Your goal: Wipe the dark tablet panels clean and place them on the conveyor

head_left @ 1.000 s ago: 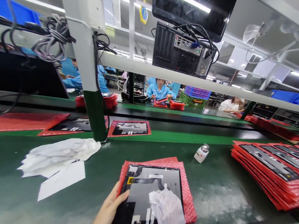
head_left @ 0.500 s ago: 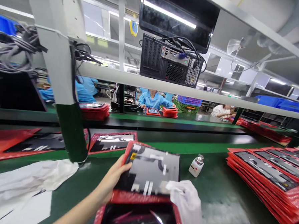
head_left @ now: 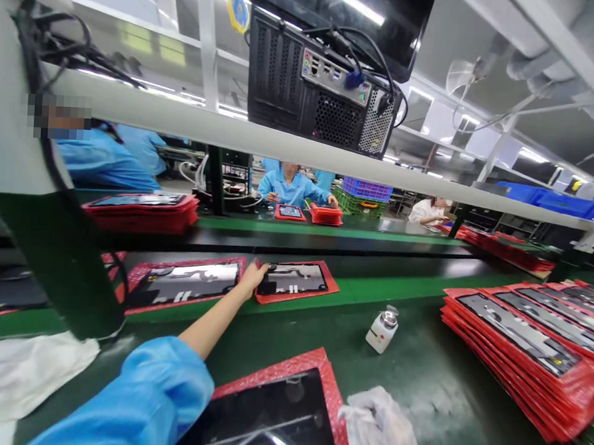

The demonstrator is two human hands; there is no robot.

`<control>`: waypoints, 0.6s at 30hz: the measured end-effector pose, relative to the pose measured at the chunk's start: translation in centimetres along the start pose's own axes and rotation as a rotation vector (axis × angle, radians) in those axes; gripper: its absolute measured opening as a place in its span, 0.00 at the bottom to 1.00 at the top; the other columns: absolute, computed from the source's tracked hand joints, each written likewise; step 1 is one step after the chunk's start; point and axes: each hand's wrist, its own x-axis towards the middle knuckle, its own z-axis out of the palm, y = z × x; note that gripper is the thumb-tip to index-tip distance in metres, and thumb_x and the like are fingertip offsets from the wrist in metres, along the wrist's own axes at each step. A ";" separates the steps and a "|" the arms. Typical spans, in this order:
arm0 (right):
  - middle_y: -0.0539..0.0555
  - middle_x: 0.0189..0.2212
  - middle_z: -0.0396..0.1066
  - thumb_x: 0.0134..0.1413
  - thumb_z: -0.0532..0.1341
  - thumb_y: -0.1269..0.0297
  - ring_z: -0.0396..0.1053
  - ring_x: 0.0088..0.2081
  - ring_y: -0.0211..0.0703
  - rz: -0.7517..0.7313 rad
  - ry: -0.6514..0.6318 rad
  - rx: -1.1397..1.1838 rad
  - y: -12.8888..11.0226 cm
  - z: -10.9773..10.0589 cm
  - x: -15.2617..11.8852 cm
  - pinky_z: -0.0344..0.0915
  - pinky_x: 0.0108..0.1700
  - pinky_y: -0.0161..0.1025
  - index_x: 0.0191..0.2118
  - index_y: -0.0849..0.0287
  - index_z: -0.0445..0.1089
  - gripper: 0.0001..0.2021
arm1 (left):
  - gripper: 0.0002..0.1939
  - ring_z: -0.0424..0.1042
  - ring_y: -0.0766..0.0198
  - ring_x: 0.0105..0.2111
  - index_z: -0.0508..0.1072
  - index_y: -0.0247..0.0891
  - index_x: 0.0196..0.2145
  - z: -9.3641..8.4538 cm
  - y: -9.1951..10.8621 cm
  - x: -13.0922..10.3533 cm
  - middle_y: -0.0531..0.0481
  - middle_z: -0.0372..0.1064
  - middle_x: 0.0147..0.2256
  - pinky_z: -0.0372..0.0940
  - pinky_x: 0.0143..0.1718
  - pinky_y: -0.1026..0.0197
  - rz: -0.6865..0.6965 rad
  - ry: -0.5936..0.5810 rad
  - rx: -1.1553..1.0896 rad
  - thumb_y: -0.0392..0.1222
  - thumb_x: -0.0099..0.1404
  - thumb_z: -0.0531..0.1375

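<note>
My left hand reaches across to the green belt, its fingers closed on the left edge of a flat panel. The panel lies on a red bubble-wrap sheet, its grey and black back with white strips facing up. Close to me, a glossy black screen rests on another red bubble-wrap sheet. By that sheet's right edge is my right hand, covered in crumpled white cloth or a loose glove; its fingers are hidden.
A small white pump bottle stands right of centre. Stacked wrapped panels fill the right side. Another panel lies on the belt beside a green-and-white post. White cloth lies left. Co-workers in blue sit beyond.
My left hand has carried the panel away from above the black screen, forward onto the belt. My right hand has come off the panel and stays near the lower sheet. The view has shifted.
</note>
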 end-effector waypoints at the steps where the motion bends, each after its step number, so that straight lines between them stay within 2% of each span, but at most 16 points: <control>1: 0.49 0.28 0.74 0.57 0.57 0.66 0.73 0.29 0.41 -0.039 -0.040 -0.052 -0.3 1.0 0.5 0.68 0.32 0.33 0.31 0.50 0.71 0.07 | 0.19 0.71 0.55 0.48 0.69 0.38 0.52 -1.3 0.4 -0.4 0.43 0.69 0.53 0.68 0.48 0.46 0.024 0.000 0.050 0.47 0.67 0.59; 3: 0.49 0.30 0.75 0.58 0.56 0.68 0.73 0.31 0.41 -0.143 -0.122 -0.133 -1.4 4.0 1.4 0.68 0.34 0.34 0.33 0.51 0.72 0.08 | 0.15 0.73 0.57 0.44 0.73 0.38 0.46 -4.7 1.0 -2.3 0.45 0.73 0.46 0.68 0.47 0.48 0.063 -0.014 0.160 0.48 0.65 0.61; 5: 0.49 0.29 0.75 0.58 0.56 0.69 0.72 0.29 0.41 -0.233 -0.215 -0.180 -3.8 8.4 1.9 0.68 0.33 0.35 0.33 0.52 0.72 0.08 | 0.09 0.74 0.56 0.37 0.75 0.40 0.34 -8.8 0.8 -5.9 0.49 0.76 0.33 0.66 0.44 0.52 0.088 -0.028 0.281 0.47 0.58 0.66; 6: 0.50 0.28 0.74 0.57 0.57 0.70 0.71 0.28 0.41 -0.268 -0.265 -0.205 -5.4 10.9 1.9 0.67 0.32 0.35 0.32 0.53 0.72 0.08 | 0.08 0.74 0.55 0.33 0.74 0.42 0.28 -10.8 0.3 -8.2 0.52 0.74 0.26 0.65 0.43 0.54 0.094 -0.034 0.344 0.45 0.52 0.69; 8: 0.51 0.26 0.73 0.56 0.59 0.72 0.71 0.27 0.43 -0.353 -0.375 -0.345 -9.1 15.5 1.5 0.66 0.30 0.37 0.30 0.55 0.71 0.07 | 0.11 0.72 0.53 0.26 0.70 0.44 0.21 -14.3 -1.5 -13.5 0.55 0.65 0.16 0.63 0.39 0.54 0.094 -0.015 0.459 0.43 0.44 0.70; 9: 0.51 0.27 0.73 0.56 0.59 0.73 0.71 0.27 0.44 -0.402 -0.401 -0.413 -10.8 17.3 1.2 0.65 0.29 0.38 0.31 0.57 0.71 0.06 | 0.12 0.71 0.52 0.23 0.68 0.45 0.21 -15.6 -2.7 -16.1 0.56 0.64 0.15 0.62 0.36 0.53 0.084 -0.002 0.502 0.44 0.43 0.69; 10: 0.52 0.29 0.73 0.56 0.59 0.74 0.72 0.29 0.45 -0.462 -0.401 -0.474 -12.1 18.6 1.0 0.65 0.29 0.38 0.32 0.58 0.70 0.06 | 0.12 0.69 0.53 0.20 0.68 0.45 0.21 -16.6 -3.8 -18.4 0.55 0.65 0.15 0.61 0.33 0.54 0.066 0.013 0.555 0.47 0.43 0.68; 11: 0.53 0.30 0.73 0.56 0.59 0.75 0.72 0.30 0.45 -0.513 -0.394 -0.511 -12.9 19.3 1.0 0.65 0.29 0.39 0.34 0.58 0.70 0.05 | 0.12 0.69 0.53 0.19 0.69 0.46 0.23 -17.2 -5.0 -20.4 0.55 0.67 0.16 0.60 0.30 0.56 0.021 -0.027 0.613 0.51 0.44 0.66; 13: 0.52 0.30 0.73 0.59 0.57 0.73 0.72 0.30 0.45 -0.536 -0.386 -0.552 -12.5 18.7 1.7 0.64 0.28 0.38 0.35 0.57 0.69 0.05 | 0.14 0.70 0.54 0.21 0.68 0.47 0.23 -17.4 -6.8 -23.3 0.55 0.70 0.17 0.59 0.28 0.59 -0.022 -0.129 0.599 0.58 0.48 0.62; 15: 0.52 0.27 0.73 0.64 0.55 0.67 0.71 0.27 0.44 -0.389 -0.360 -0.581 -9.6 15.8 3.1 0.61 0.27 0.37 0.32 0.56 0.69 0.09 | 0.15 0.71 0.56 0.22 0.66 0.48 0.22 -16.7 -7.9 -24.6 0.56 0.69 0.17 0.58 0.28 0.61 -0.032 -0.187 0.567 0.61 0.51 0.58; 16: 0.54 0.26 0.73 0.66 0.53 0.62 0.71 0.27 0.43 -0.244 -0.289 -0.594 -7.7 14.0 3.8 0.62 0.28 0.37 0.30 0.57 0.69 0.14 | 0.16 0.71 0.57 0.22 0.65 0.48 0.21 -16.2 -8.1 -24.9 0.56 0.69 0.17 0.58 0.28 0.61 -0.028 -0.194 0.567 0.61 0.52 0.57; 18: 0.58 0.26 0.72 0.66 0.54 0.61 0.72 0.29 0.45 -0.085 -0.077 -0.560 -4.1 10.7 4.4 0.64 0.31 0.39 0.28 0.60 0.70 0.16 | 0.16 0.72 0.56 0.24 0.64 0.47 0.19 -15.3 -8.1 -24.9 0.55 0.70 0.19 0.59 0.30 0.61 -0.016 -0.199 0.581 0.60 0.53 0.57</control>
